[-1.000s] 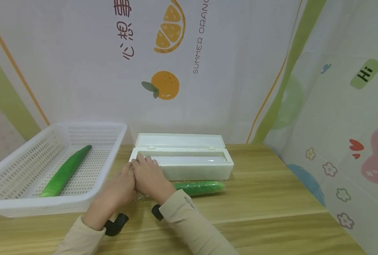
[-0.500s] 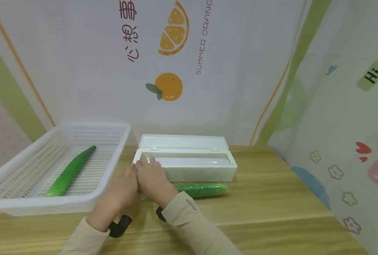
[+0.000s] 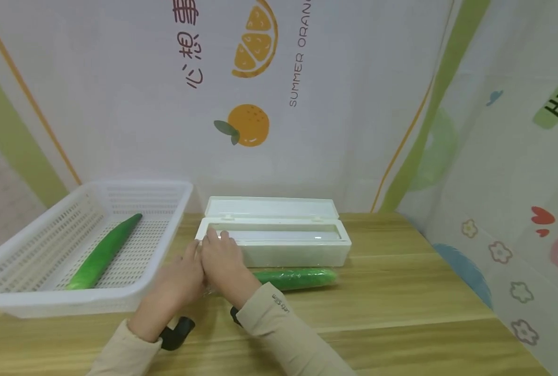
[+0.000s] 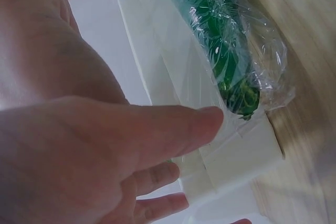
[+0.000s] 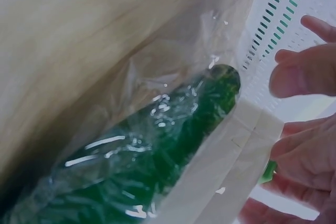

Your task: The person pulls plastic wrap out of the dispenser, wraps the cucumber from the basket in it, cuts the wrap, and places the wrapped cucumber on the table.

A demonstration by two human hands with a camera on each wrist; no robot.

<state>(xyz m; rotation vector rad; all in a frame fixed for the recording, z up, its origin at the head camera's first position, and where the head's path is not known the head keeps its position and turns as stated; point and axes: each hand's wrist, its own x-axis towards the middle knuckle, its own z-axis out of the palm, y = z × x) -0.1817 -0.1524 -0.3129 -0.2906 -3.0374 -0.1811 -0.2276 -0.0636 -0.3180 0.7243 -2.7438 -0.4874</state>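
Two hands are on my feed, both at the left end of the white box point(image 3: 298, 256), the right hand point(image 3: 222, 256) up on its front edge and the left hand point(image 3: 177, 278) just outside that corner. I see the left thumb lying straight across the box's front, with the other fingers reaching past its edge; I cannot tell whether they pinch anything. Right fingers bend over the box's rim near a small green piece point(image 5: 269, 172), and I can't make out a grip. Close along the near side of the box lies the wrapped cucumber point(image 3: 298, 279), its clear film point(image 4: 278, 61) bunched loosely around the left tip. Behind the box's opening, its lid point(image 3: 271, 208) stands tilted back. Left of the box I have the basket point(image 3: 72, 302) holding a second cucumber point(image 3: 105, 250).
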